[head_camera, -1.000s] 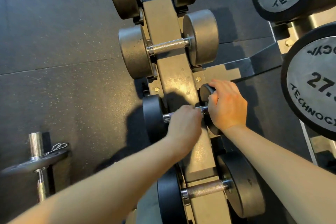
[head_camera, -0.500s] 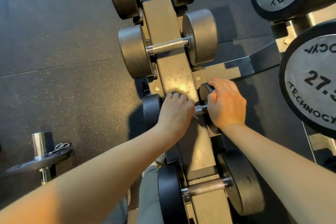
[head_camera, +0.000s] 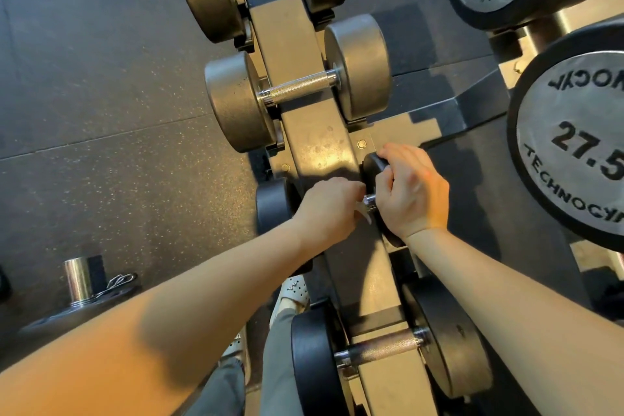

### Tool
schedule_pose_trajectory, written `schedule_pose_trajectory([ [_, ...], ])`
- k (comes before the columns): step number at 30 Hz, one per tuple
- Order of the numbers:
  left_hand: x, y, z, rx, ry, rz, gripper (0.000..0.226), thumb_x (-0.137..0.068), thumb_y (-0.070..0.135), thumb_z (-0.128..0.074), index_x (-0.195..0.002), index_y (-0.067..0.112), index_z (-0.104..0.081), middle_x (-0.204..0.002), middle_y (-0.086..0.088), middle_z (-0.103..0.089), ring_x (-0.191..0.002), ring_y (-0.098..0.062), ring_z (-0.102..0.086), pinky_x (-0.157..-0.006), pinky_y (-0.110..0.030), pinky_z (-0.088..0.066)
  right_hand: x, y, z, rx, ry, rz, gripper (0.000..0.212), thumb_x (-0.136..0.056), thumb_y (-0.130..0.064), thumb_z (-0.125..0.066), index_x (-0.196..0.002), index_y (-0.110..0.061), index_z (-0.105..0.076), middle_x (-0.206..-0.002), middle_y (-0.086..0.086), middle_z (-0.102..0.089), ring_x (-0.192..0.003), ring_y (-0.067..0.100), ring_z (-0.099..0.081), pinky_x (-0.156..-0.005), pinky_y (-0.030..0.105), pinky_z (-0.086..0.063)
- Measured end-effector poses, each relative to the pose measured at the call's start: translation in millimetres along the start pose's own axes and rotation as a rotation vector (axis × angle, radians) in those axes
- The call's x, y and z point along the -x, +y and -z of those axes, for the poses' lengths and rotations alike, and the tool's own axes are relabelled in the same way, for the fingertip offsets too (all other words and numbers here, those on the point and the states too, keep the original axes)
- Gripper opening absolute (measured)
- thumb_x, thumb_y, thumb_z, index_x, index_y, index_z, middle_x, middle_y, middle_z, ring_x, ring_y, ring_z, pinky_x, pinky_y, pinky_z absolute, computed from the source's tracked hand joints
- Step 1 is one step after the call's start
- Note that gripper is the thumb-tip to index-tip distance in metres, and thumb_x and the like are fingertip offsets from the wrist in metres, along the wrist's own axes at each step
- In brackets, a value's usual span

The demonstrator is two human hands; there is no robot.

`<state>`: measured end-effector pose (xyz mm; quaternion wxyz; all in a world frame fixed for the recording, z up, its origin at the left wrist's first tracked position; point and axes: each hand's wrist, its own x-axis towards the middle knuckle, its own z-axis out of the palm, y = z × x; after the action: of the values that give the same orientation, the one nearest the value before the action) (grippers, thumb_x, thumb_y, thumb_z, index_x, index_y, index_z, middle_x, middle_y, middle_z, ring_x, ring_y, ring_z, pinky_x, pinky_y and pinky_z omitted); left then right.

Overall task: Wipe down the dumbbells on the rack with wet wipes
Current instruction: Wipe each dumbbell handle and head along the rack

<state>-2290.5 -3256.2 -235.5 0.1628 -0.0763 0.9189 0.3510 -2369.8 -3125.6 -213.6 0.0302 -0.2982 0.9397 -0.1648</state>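
A small black dumbbell (head_camera: 271, 204) lies across the grey vertical rack (head_camera: 314, 145). My left hand (head_camera: 329, 208) is closed over its metal handle with a white wet wipe (head_camera: 363, 214) whose corner sticks out under the fingers. My right hand (head_camera: 413, 194) grips the dumbbell's right black head, thumb on top. A short piece of bare handle shows between the two hands. Above it sit two larger grey dumbbells (head_camera: 297, 91), and a black one (head_camera: 381, 348) rests below.
Big round dumbbell ends marked 27.5 (head_camera: 574, 152) crowd the right side on another rack. A barbell plate with a steel sleeve (head_camera: 79, 280) lies on the dark rubber floor at lower left. My legs and a white shoe (head_camera: 293, 290) are beneath the rack.
My left hand slid along the handle, up toward the rack post and then back toward the right head. The right hand kept its grip on the dumbbell head.
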Motion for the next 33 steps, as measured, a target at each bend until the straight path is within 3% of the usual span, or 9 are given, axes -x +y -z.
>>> schedule_pose_trajectory([
  [4, 5, 1, 11, -0.525, -0.070, -0.044, 0.011, -0.096, 0.032, -0.065, -0.094, 0.021, -0.062, -0.079, 0.001, -0.056, -0.084, -0.023, -0.057, -0.076, -0.036, -0.031, 0, 0, 0, -0.004, 0.014, -0.001, 0.034, -0.096, -0.023, -0.042, -0.118, -0.013, -0.066, -0.116, 0.003, -0.067, -0.106, 0.019, -0.061, -0.075, 0.037, -0.057],
  [7, 11, 0, 16, -0.689, -0.167, 0.003, 0.017, -0.100, 0.020, -0.055, -0.084, 0.023, -0.053, -0.079, 0.000, -0.057, -0.083, -0.024, -0.059, -0.077, -0.036, -0.032, 0, -1, 1, 0.010, 0.031, 0.003, 0.037, -0.095, -0.024, -0.039, -0.116, -0.013, -0.067, -0.115, 0.003, -0.068, -0.104, 0.018, -0.061, -0.074, 0.030, -0.053],
  [11, 1, -12, 30, -0.199, -0.104, 0.132, 0.008, -0.093, 0.026, -0.067, -0.094, 0.019, -0.064, -0.085, 0.003, -0.061, -0.085, -0.022, -0.064, -0.070, -0.034, -0.048, 0, -1, 1, 0.038, 0.034, 0.002, 0.039, -0.093, -0.024, -0.038, -0.114, -0.013, -0.069, -0.115, 0.004, -0.069, -0.105, 0.021, -0.061, -0.073, 0.024, -0.043],
  [16, -22, -8, 13, 0.430, -0.049, 0.271, 0.023, -0.097, 0.018, -0.062, -0.115, 0.017, -0.075, -0.111, 0.000, -0.073, -0.101, -0.017, -0.066, -0.086, -0.030, -0.053, 0, -2, 1, 0.042, 0.011, -0.004, 0.043, -0.095, -0.027, -0.035, -0.118, -0.014, -0.068, -0.118, 0.005, -0.068, -0.106, 0.020, -0.061, -0.075, 0.024, -0.043],
  [18, -21, -3, 0, 0.330, -0.085, 0.246, 0.020, -0.098, 0.020, -0.058, -0.109, 0.019, -0.075, -0.107, 0.001, -0.072, -0.100, -0.017, -0.064, -0.090, -0.034, -0.049, 0, -1, 2, 0.044, 0.004, -0.008, 0.043, -0.095, -0.027, -0.035, -0.120, -0.014, -0.067, -0.119, 0.004, -0.068, -0.108, 0.019, -0.061, -0.076, 0.024, -0.045],
  [21, -22, -12, 0, -0.159, -0.091, 0.072, 0.012, -0.096, 0.029, -0.058, -0.090, 0.022, -0.065, -0.092, 0.004, -0.062, -0.092, -0.019, -0.059, -0.085, -0.038, -0.043, 0, -1, 2, 0.029, -0.004, -0.008, 0.040, -0.096, -0.026, -0.037, -0.119, -0.014, -0.067, -0.117, 0.004, -0.067, -0.107, 0.018, -0.061, -0.076, 0.028, -0.053],
  [27, -29, -41, 32, -0.478, -0.514, 0.014, 0.030, -0.099, 0.029, -0.055, -0.071, 0.021, -0.049, -0.075, 0.002, -0.058, -0.080, -0.020, -0.063, -0.078, -0.039, -0.053, 0, -3, 2, 0.035, 0.002, 0.000, 0.038, -0.095, -0.024, -0.038, -0.117, -0.013, -0.067, -0.115, 0.005, -0.068, -0.104, 0.019, -0.062, -0.074, 0.029, -0.054],
  [29, -33, -41, 33, -0.471, -0.557, 0.051, 0.023, -0.099, 0.026, -0.056, -0.077, 0.018, -0.056, -0.078, 0.002, -0.060, -0.082, -0.019, -0.063, -0.078, -0.037, -0.055, 0, -2, 2, 0.035, 0.004, -0.004, 0.039, -0.095, -0.025, -0.037, -0.116, -0.013, -0.068, -0.116, 0.005, -0.068, -0.105, 0.019, -0.062, -0.076, 0.027, -0.052],
  [33, -47, -27, 28, 0.057, -0.243, 0.224, 0.015, -0.096, 0.012, -0.060, -0.107, 0.007, -0.069, -0.091, -0.001, -0.068, -0.088, -0.019, -0.067, -0.079, -0.032, -0.058, -1, 0, 1, 0.038, -0.020, -0.016, 0.040, -0.096, -0.025, -0.038, -0.117, -0.012, -0.069, -0.120, 0.005, -0.069, -0.109, 0.021, -0.062, -0.078, 0.035, -0.058],
])
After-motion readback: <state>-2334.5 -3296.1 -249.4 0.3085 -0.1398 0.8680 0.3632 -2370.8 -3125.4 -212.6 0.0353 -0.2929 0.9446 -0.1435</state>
